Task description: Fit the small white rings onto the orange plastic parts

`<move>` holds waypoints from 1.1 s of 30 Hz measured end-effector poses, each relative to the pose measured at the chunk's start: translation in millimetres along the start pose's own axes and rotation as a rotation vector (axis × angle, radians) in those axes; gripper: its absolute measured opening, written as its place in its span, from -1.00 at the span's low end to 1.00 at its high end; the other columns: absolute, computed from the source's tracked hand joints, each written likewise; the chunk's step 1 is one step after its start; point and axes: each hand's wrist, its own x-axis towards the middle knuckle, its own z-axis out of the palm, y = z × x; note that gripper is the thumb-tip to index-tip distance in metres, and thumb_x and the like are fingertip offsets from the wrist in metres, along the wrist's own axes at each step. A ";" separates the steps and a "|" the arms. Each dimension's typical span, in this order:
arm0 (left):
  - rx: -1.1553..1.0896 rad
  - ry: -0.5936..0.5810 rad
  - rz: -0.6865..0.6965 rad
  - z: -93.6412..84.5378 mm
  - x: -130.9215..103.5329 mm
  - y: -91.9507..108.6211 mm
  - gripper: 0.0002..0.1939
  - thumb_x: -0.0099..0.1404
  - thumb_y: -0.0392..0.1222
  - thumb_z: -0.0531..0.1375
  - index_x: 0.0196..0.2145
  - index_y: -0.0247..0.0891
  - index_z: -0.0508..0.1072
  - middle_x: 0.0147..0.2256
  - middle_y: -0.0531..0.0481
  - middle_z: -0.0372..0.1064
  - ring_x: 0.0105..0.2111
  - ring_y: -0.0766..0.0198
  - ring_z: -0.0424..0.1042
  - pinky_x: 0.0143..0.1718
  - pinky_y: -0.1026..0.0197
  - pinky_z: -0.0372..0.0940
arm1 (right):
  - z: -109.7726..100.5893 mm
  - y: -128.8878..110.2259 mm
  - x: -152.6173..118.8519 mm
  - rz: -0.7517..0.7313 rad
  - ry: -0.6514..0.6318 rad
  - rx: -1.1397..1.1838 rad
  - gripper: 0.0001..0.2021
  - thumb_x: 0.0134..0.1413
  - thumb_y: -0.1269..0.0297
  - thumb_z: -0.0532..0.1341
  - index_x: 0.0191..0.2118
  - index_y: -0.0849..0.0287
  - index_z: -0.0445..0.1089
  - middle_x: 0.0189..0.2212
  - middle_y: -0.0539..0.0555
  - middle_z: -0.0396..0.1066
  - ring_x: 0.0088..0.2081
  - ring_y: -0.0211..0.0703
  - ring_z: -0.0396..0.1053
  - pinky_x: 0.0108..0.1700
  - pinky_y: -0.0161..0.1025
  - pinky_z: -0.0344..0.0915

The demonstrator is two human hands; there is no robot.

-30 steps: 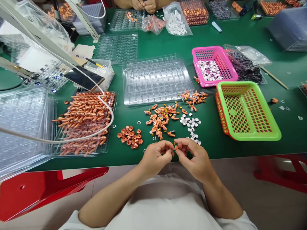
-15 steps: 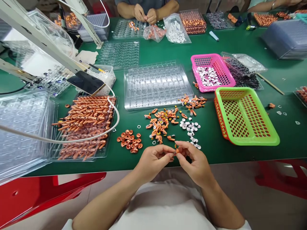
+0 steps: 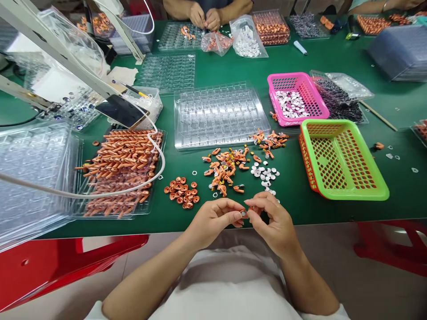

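turned since the earlier frame, the small piece [image 3: 243, 214] now shows a pale round face at the fingertips, where orange and a dark bit showed before; both hands have stayed nearly in place. it is up over the near edge of the table [image 3: 290, 164], around the middle of that edge. the left hand [image 3: 216, 222] has a narrow pinch on it, thumb against bent fingers. the right hand [image 3: 273, 222] meets it from the other side, its thumb and forefinger also nearly together on the piece; whether they hold one part or two joined ones, i cannot tell.

just beyond the hands, near the same edge, lie a scatter of curved orange parts [image 3: 225, 171], a patch of white discs [image 3: 266, 173] to its right, and a heap of orange cups [image 3: 182, 192] to its left. farther toward the table's middle sits a clear tray [image 3: 218, 118]. toward the right edge stand a green basket [image 3: 353, 197] and, just behind it, a pink basket [image 3: 302, 121] with white pieces inside. a tray of orange parts [image 3: 123, 155] is toward the near left corner. at the far edge, a co-worker's hands [image 3: 205, 18] are close together.
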 end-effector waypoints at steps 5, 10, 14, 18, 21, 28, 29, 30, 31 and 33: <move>-0.032 0.045 0.018 1.7 -1.1 -0.5 -0.80 0.12 -0.13 0.39 -0.34 -0.30 0.59 -0.44 0.01 0.56 -0.47 0.35 0.51 -0.36 0.33 0.44 | 0.9 -5.1 2.7 -0.099 0.030 -0.106 -0.87 0.12 0.46 0.24 -0.24 0.10 0.48 -0.31 0.03 0.34 -0.22 -0.18 0.37 -0.19 -0.25 0.31; 0.054 0.071 0.087 0.9 -4.5 -7.2 -0.84 0.15 -0.19 0.37 -0.29 -0.28 0.61 -0.37 -0.02 0.60 -0.37 0.27 0.55 -0.29 0.29 0.47 | 2.6 -4.3 4.1 -0.120 0.029 -0.122 -0.88 0.14 0.45 0.23 -0.26 0.12 0.48 -0.38 0.02 0.35 -0.29 -0.19 0.36 -0.24 -0.24 0.30; 0.225 0.081 0.214 0.2 -7.8 -10.2 -0.86 0.19 -0.24 0.33 -0.25 -0.25 0.62 -0.31 -0.04 0.61 -0.31 0.23 0.57 -0.24 0.27 0.46 | 0.8 -4.4 4.2 -0.101 -0.006 -0.065 -0.90 0.15 0.43 0.23 -0.26 0.12 0.49 -0.41 0.01 0.37 -0.34 -0.20 0.35 -0.27 -0.24 0.29; 0.427 0.048 0.393 0.6 -9.4 -6.6 -0.84 0.24 -0.26 0.29 -0.20 -0.23 0.61 -0.31 -0.05 0.61 -0.34 0.25 0.55 -0.27 0.27 0.43 | -3.3 -3.2 4.8 -0.018 -0.085 0.056 -0.91 0.17 0.39 0.23 -0.27 0.11 0.50 -0.43 0.01 0.41 -0.37 -0.21 0.35 -0.32 -0.26 0.27; 0.557 0.022 0.510 0.3 -9.1 -4.5 -0.80 0.28 -0.27 0.26 -0.13 -0.22 0.60 -0.34 -0.06 0.60 -0.38 0.26 0.53 -0.30 0.28 0.39 | -5.0 0.7 4.6 0.059 -0.126 0.137 -0.91 0.19 0.32 0.23 -0.29 0.11 0.51 -0.42 0.04 0.42 -0.36 -0.19 0.35 -0.34 -0.25 0.28; 0.692 -0.001 0.597 -0.4 -8.1 -4.2 -0.79 0.31 -0.22 0.23 -0.11 -0.15 0.58 -0.41 -0.03 0.61 -0.40 0.24 0.51 -0.30 0.24 0.37 | -6.4 5.8 5.4 0.148 -0.199 0.243 -0.86 0.17 0.23 0.26 -0.34 0.13 0.52 -0.44 0.03 0.38 -0.38 -0.19 0.34 -0.37 -0.27 0.28; 0.688 -0.003 0.606 0.1 -8.5 -4.2 -0.79 0.32 -0.23 0.23 -0.11 -0.15 0.58 -0.42 -0.02 0.61 -0.41 0.24 0.51 -0.30 0.24 0.37 | -6.5 5.2 5.5 0.152 -0.205 0.256 -0.86 0.17 0.23 0.26 -0.35 0.14 0.52 -0.45 0.03 0.38 -0.39 -0.20 0.34 -0.37 -0.28 0.28; 0.679 -0.002 0.614 0.9 -9.2 -4.5 -0.79 0.32 -0.24 0.23 -0.11 -0.16 0.58 -0.42 -0.02 0.61 -0.41 0.24 0.50 -0.30 0.24 0.37 | -6.3 4.5 5.4 0.160 -0.212 0.272 -0.86 0.17 0.23 0.26 -0.36 0.14 0.51 -0.45 0.03 0.38 -0.39 -0.20 0.34 -0.37 -0.28 0.28; 0.668 0.004 0.617 1.7 -10.1 -5.1 -0.80 0.32 -0.25 0.22 -0.11 -0.17 0.58 -0.43 -0.03 0.61 -0.41 0.24 0.50 -0.30 0.24 0.37 | -5.9 3.9 5.1 0.168 -0.216 0.289 -0.85 0.18 0.23 0.26 -0.36 0.14 0.51 -0.45 0.02 0.38 -0.40 -0.20 0.34 -0.37 -0.28 0.28; 0.651 0.032 0.615 3.4 -11.9 -7.7 -0.81 0.32 -0.27 0.22 -0.14 -0.19 0.59 -0.43 -0.04 0.60 -0.41 0.23 0.51 -0.30 0.24 0.38 | -4.2 3.2 4.2 0.186 -0.216 0.317 -0.84 0.18 0.21 0.26 -0.36 0.16 0.50 -0.45 0.02 0.38 -0.41 -0.22 0.35 -0.38 -0.29 0.29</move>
